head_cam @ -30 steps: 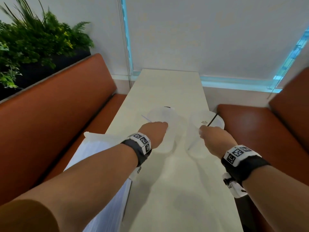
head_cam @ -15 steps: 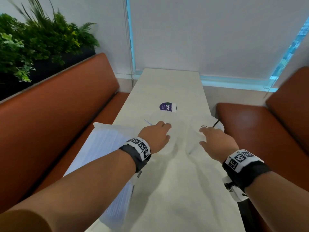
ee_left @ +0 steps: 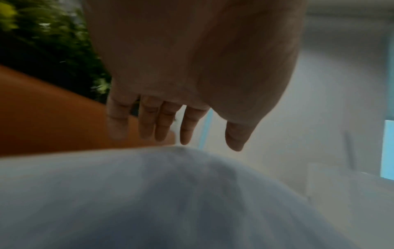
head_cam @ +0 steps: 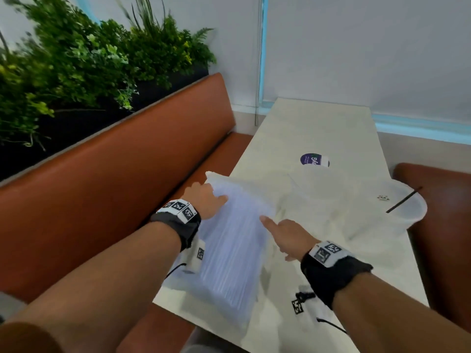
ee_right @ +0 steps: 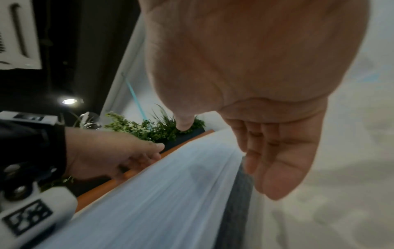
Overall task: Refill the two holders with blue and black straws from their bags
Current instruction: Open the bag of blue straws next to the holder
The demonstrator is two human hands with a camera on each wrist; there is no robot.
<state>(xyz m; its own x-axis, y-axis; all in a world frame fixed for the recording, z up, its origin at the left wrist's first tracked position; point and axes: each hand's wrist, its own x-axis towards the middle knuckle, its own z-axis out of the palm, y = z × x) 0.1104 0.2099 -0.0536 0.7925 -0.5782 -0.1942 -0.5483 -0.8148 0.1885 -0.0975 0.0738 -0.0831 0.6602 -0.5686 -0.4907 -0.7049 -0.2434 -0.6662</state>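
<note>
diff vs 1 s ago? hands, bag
Both hands left the two clear holders and swung to the bag of blue straws at the table's left edge. The left hand now reaches its top left side, the right hand its right side; neither visibly grips it. Holders and black straw stayed put.

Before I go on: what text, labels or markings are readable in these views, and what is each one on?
Round dark blue sticker on the table: white lettering, seen upside down and too blurred to read.
Small dark print on the clear holder: too small to read.
Wristbands: black-and-white square code patterns, no words.
Bag of blue straws: no text visible.
</note>
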